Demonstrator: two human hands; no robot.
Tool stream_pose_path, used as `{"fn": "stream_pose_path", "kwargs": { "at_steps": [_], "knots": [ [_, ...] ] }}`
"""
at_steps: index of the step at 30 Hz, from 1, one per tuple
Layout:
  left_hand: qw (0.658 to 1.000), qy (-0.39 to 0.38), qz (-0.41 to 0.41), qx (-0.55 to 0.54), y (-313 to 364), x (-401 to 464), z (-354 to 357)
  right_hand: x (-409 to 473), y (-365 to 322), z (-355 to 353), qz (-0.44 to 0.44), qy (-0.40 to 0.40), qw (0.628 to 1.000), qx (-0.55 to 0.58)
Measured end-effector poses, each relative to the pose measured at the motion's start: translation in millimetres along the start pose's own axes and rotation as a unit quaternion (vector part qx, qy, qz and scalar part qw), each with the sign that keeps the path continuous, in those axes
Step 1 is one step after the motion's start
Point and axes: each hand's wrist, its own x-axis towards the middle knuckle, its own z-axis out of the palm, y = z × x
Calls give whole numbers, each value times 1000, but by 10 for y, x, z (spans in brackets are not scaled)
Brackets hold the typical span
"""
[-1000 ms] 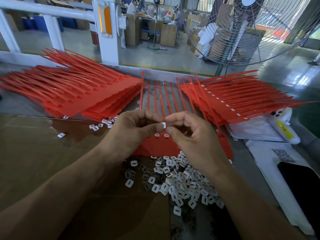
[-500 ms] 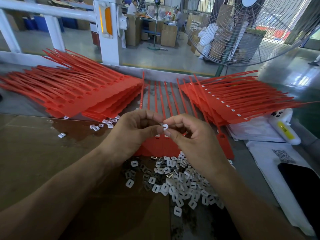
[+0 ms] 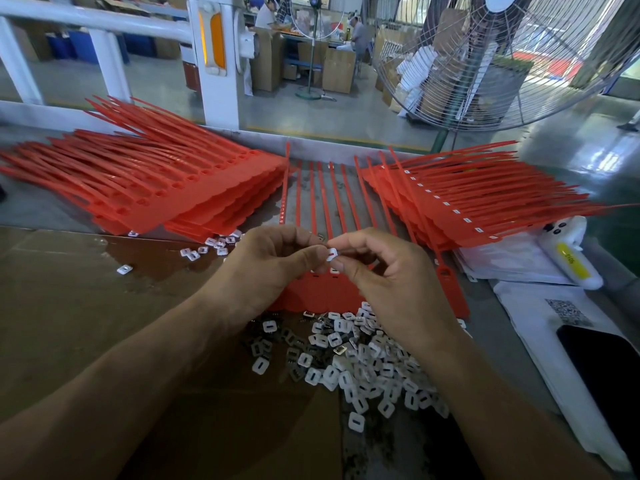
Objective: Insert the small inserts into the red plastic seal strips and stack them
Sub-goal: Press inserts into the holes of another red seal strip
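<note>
pinching one white insert (image 3: 331,253) between both hands, left hand (image 3: 273,268) and right hand (image 3: 388,271), above the red strip sheet (image 3: 325,292) on the counter (image 3: 52,306); square its slot before pressing it into a socket.

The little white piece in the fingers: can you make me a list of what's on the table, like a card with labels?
held piece: small white plastic insert with a slot, pinched between both hands
left hand: left hand, thumb on the insert
right hand: right hand, fingertips on the insert
under the hands: red plastic seal strip sheet, tails pointing away
loose pile: heap of white inserts, nearest the person
left stack: red strips with empty holes
right stack: red strips with white inserts fitted
</note>
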Motion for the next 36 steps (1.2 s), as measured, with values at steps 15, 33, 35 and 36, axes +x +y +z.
{"fn": "stream_pose_path", "kwargs": {
  "at_steps": [15,33,35,36],
  "knots": [
    [995,-6,46,88,-25,-49,13,-11,-25,13,48,25,999,7],
    [898,-23,95,428,-96,-32,-72,126,313,-553,181,158,966,-96],
    [898,-25,94,429,-104,-23,-81,124,328,-543,183,154,966,-96],
    [897,-26,93,431,-111,-18,-85,122,335,-538,183,152,966,-96]
  ]
}}
